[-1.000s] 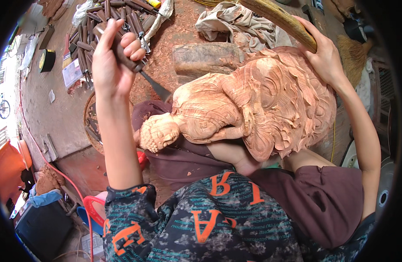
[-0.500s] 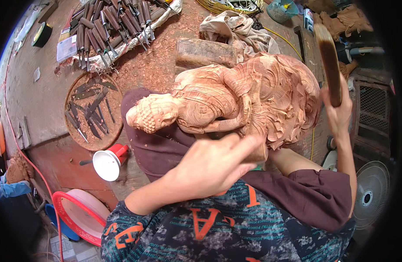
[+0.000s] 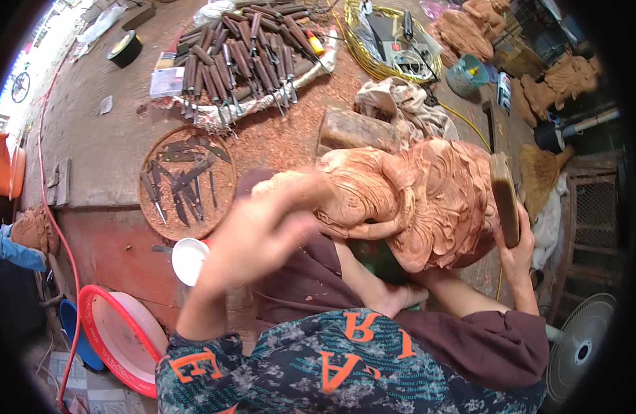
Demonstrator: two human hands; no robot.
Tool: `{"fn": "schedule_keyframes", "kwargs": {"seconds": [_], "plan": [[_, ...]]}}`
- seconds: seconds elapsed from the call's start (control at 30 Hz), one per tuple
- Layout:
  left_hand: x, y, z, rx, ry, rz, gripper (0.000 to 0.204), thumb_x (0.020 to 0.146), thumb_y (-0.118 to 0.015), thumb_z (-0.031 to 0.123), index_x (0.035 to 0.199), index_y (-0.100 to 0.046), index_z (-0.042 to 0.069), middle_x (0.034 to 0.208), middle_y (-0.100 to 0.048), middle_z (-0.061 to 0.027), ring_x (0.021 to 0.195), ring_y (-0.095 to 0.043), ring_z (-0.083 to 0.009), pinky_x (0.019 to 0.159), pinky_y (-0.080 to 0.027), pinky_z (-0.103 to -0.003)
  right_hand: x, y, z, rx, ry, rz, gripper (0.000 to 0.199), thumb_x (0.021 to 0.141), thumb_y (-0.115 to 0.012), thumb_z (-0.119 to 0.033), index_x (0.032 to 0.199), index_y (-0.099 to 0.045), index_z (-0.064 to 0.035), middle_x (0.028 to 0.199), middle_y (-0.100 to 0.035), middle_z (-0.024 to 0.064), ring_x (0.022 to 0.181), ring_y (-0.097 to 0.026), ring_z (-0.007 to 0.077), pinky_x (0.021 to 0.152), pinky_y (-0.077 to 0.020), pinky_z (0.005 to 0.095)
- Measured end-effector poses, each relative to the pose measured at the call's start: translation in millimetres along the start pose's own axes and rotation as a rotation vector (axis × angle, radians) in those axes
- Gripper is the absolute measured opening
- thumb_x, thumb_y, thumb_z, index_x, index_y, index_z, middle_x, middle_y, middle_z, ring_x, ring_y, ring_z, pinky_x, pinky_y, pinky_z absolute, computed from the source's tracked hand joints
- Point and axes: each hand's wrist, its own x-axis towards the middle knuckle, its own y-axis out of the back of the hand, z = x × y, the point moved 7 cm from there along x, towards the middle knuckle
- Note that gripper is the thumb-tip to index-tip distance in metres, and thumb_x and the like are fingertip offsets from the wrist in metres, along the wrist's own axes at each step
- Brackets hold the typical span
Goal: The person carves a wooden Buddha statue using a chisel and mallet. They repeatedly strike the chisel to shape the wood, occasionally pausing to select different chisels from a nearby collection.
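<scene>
And there's the left hand (image 3: 266,238), a blur over the head end of the carving (image 3: 438,200), fingers stretched out and thumb apart, nothing gripped; whether it touches the wood, I can't tell from here. The right hand (image 3: 516,259) is clamped around a wooden bar (image 3: 505,200), held up just beside the carving's base. The carving lies on its back by the person's legs, head to the left, with a wooden block (image 3: 356,131) just beyond it.

Now the containers! On the surface (image 3: 90,148) sits a round tray (image 3: 171,229), strewn with dark blades (image 3: 190,178) and reddish chips. Just beside it, a cup (image 3: 191,261) shows its white mouth. Past the carving stands a teal bucket (image 3: 463,86) with something yellow inside. A clear box (image 3: 167,83) sits next to the heap of chisels (image 3: 245,58); its contents are too small to make out. And lower left, a red-rimmed basin (image 3: 128,331), pale pink within, leans near a blue one (image 3: 76,331).
</scene>
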Motion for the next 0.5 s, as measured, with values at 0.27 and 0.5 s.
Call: {"fn": "schedule_keyframes", "kwargs": {"seconds": [0.27, 0.5], "plan": [[109.2, 122.6, -203.4, -0.179, 0.568, 0.427, 0.078, 0.091, -0.052, 0.001, 0.159, -0.018, 0.019, 0.084, -0.061, -0.0094, 0.06, -0.058, -0.0126, 0.047, -0.049, -0.029, -6.6, -7.2, -11.1, -0.038, 0.141, -0.009, 0.055, 0.08, -0.072, 0.0, 0.131, -0.052, -0.0007, 0.119, -0.062, 0.0215, 0.11, -0.064, 0.0411, 0.093, -0.0499, 0.0406], [188.4, 152.5, -294.9, 0.292, 0.629, 0.468, 0.055, 0.08, -0.073, 0.007, 0.134, -0.061, 0.009, 0.092, -0.072, -0.0128, 0.057, -0.066, -0.016, 0.056, -0.054, -0.032, -6.2, -4.1, -5.5, -0.054, 0.143, -0.044, 0.048, 0.082, -0.07, 0.0, 0.127, -0.052, 0.0, 0.116, -0.063, 0.0193, 0.106, -0.065, 0.0386, 0.09, -0.0493, 0.0385]]}}
